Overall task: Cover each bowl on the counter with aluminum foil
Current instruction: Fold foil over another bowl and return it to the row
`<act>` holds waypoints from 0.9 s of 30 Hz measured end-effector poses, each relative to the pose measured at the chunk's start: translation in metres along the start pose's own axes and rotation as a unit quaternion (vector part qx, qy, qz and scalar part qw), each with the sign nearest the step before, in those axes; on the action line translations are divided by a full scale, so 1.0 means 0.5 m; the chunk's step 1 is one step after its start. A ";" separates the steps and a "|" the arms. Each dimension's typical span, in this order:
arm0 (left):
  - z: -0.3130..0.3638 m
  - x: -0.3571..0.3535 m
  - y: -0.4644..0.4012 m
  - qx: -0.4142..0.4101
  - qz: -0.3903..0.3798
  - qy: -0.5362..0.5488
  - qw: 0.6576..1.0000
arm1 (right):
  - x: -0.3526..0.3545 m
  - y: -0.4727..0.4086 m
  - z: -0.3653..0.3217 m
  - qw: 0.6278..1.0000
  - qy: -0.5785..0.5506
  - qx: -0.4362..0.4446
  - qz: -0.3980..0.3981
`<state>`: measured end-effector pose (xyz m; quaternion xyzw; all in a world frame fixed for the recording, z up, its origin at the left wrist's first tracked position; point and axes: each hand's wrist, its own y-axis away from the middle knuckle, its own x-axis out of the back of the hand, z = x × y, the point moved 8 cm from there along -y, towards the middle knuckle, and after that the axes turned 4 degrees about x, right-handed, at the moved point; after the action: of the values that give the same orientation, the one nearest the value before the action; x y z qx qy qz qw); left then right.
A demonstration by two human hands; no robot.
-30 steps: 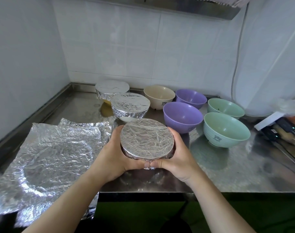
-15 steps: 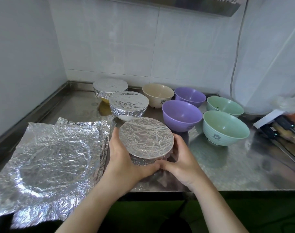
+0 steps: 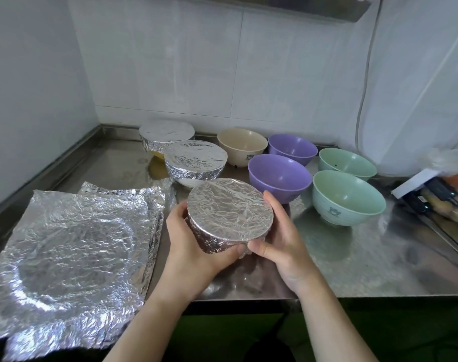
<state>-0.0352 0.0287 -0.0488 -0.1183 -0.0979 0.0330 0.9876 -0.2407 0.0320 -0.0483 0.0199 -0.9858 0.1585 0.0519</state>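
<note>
A foil-covered bowl is held tilted above the steel counter near its front edge. My left hand grips its left side and underside. My right hand cups its right side, thumb against the foil rim. Two more foil-covered bowls stand behind it. Uncovered bowls stand to the right: a cream one, two purple ones and two green ones. Crumpled foil sheets lie stacked at the left.
White walls close in the counter at the back and left. A white cable hangs down the back right wall. Black plugs and a bag of items sit at the far right edge. The foil sheets overhang the counter's front edge.
Both hands have lifted the foil-covered bowl off the counter and tilted it. My left hand slid lower under the bowl and my right thumb moved onto the front rim.
</note>
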 end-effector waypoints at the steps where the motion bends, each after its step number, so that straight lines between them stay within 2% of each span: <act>1: 0.003 0.000 0.000 -0.014 0.005 -0.012 1.000 | 0.001 0.002 0.004 1.000 -0.004 0.005 0.016; 5: 0.005 -0.004 -0.001 -0.035 -0.008 -0.054 0.998 | 0.004 0.001 0.015 0.999 -0.009 0.021 0.024; 11: 0.005 -0.001 0.004 -0.015 -0.028 -0.033 0.999 | 0.027 0.002 0.016 0.994 -0.060 0.023 0.092; 15: 0.012 -0.005 0.006 -0.023 -0.045 -0.008 0.999 | 0.027 0.001 0.021 0.989 -0.093 0.018 0.109; 23: 0.013 -0.017 0.007 -0.049 -0.067 -0.037 0.996 | 0.025 0.000 0.025 0.979 -0.146 0.004 0.143; 27: 0.010 -0.004 0.002 -0.042 -0.078 -0.033 0.995 | 0.042 0.003 0.024 0.972 -0.146 0.010 0.185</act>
<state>-0.0384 0.0308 -0.0445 -0.1500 -0.1409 -0.0447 0.9776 -0.2627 0.0288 -0.0580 -0.1390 -0.9678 0.1702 -0.1226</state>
